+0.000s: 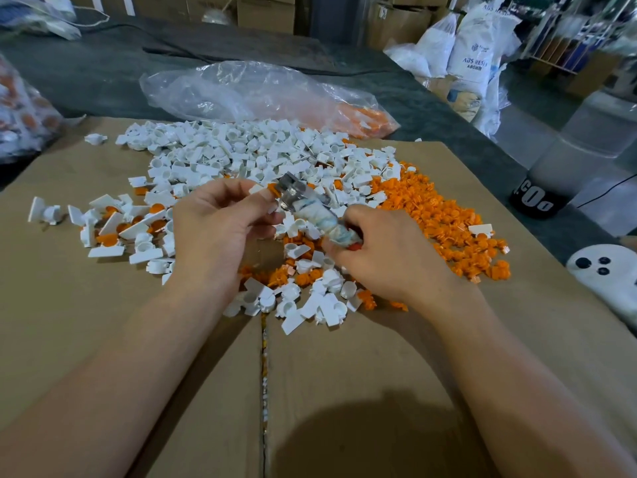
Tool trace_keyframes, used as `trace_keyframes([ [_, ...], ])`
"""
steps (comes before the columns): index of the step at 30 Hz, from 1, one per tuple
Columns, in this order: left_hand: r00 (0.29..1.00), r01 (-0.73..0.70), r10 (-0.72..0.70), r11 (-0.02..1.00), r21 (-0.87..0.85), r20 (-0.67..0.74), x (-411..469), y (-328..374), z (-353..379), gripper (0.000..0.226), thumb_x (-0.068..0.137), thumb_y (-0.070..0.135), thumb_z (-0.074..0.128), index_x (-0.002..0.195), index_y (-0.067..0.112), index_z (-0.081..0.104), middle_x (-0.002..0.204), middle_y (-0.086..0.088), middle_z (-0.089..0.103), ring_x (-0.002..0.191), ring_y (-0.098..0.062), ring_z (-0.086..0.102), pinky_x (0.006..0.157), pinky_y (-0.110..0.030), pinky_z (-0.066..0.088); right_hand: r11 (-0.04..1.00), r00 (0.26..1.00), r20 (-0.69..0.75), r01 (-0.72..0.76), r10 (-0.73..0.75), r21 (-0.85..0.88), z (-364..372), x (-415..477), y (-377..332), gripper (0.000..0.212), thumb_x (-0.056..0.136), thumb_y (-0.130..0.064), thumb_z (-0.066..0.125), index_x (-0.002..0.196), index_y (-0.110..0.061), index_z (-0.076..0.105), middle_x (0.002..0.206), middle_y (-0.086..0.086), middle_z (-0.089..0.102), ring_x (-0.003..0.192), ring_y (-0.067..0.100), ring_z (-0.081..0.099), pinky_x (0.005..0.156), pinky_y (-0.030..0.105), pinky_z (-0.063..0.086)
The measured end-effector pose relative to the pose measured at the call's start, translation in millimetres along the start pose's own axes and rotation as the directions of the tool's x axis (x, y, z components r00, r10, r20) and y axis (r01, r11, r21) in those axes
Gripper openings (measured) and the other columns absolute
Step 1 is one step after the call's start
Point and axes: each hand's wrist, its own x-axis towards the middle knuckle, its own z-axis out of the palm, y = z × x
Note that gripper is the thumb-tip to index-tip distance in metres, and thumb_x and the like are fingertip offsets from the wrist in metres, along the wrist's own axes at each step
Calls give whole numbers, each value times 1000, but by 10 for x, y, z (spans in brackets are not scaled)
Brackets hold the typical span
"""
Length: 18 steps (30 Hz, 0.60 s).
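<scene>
Warehouse room: white sacks at upper right. Grey-covered bench runs across frame top. Brown cardboard sheet fills lower frame. White plastic parts heaped at centre, orange plastic parts to right, clear bag behind.

Left hand pinches grey head of tape-wrapped tool. Right hand is curled round its lower end. Tool tilted, above piles at frame centre.

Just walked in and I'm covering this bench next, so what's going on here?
A person is working over a cardboard sheet strewn with white plastic parts and orange plastic parts. The right hand grips a wrapped tool, and the left hand pinches what looks like a small orange piece at its metal end. A clear plastic bag lies behind the pile.
</scene>
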Motion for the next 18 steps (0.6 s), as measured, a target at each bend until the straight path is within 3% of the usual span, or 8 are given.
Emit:
trace_keyframes([
  [3, 988, -121, 140, 965, 231, -67, 53, 7, -62, 21, 84, 5, 65, 80, 26, 67, 68, 7, 66, 56, -2, 61, 51, -13, 47, 999, 995, -87, -46, 45, -13, -31, 23, 100, 32, 81, -51, 57, 73, -24, 43, 65, -10, 44, 58, 7, 40, 48, 26, 24],
  [6, 965, -178, 243, 887, 425, -102, 132, 30, -159, 28, 90, 10, 55, 98, 33, 68, 76, 17, 63, 52, 3, 49, 51, -12, 44, 992, 982, -154, -118, 109, -50, -58, 62, 222, 40, 77, -58, 58, 92, -22, 51, 77, -10, 46, 66, 8, 42, 50, 24, 28],
  [8, 958, -144, 250, 841, 522, -140, 182, 40, -227, 35, 92, 11, 48, 108, 36, 66, 79, 15, 65, 47, -3, 44, 54, -25, 48, 983, 968, -190, -176, 161, -61, -73, 83, 306, 51, 75, -61, 59, 104, -20, 54, 88, -7, 50, 76, 11, 44, 54, 27, 30],
  [10, 961, -78, 217, 805, 589, -170, 227, 44, -287, 38, 92, 11, 44, 111, 35, 66, 89, 3, 67, 49, -13, 55, 57, -37, 51, 972, 956, -206, -226, 210, -59, -86, 100, 383, 58, 73, -63, 60, 109, -18, 54, 98, -3, 53, 83, 11, 43, 57, 29, 30],
  [12, 966, -9, 173, 762, 647, -190, 280, 32, -349, 39, 89, 11, 41, 111, 31, 66, 87, 2, 67, 65, -35, 64, 55, -36, 48, 960, 945, -203, -274, 257, -61, -96, 117, 449, 62, 71, -65, 60, 111, -18, 54, 104, -1, 54, 85, 11, 42, 59, 29, 29],
  [13, 968, 10, 162, 738, 675, -192, 305, 22, -376, 40, 88, 9, 41, 110, 29, 67, 88, -3, 68, 64, -38, 62, 52, -33, 46, 953, 940, -198, -296, 277, -72, -101, 122, 477, 63, 70, -66, 60, 110, -18, 54, 104, -1, 54, 85, 12, 42, 58, 29, 29],
  [16, 969, 37, 156, 667, 744, -189, 335, 6, -416, 40, 84, 5, 42, 106, 24, 69, 104, -13, 69, 49, -24, 53, 42, -23, 35, 933, 929, -184, -345, 322, -105, -111, 136, 540, 66, 69, -67, 61, 111, -17, 53, 106, 1, 55, 87, 16, 45, 58, 29, 29],
  [18, 968, 46, 162, 638, 769, -192, 330, 13, -429, 38, 82, 3, 43, 97, 26, 70, 92, -6, 69, 38, -17, 47, 36, -21, 32, 922, 924, -167, -367, 344, -127, -107, 145, 571, 69, 68, -67, 61, 112, -15, 53, 109, 3, 55, 94, 20, 49, 64, 30, 31],
])
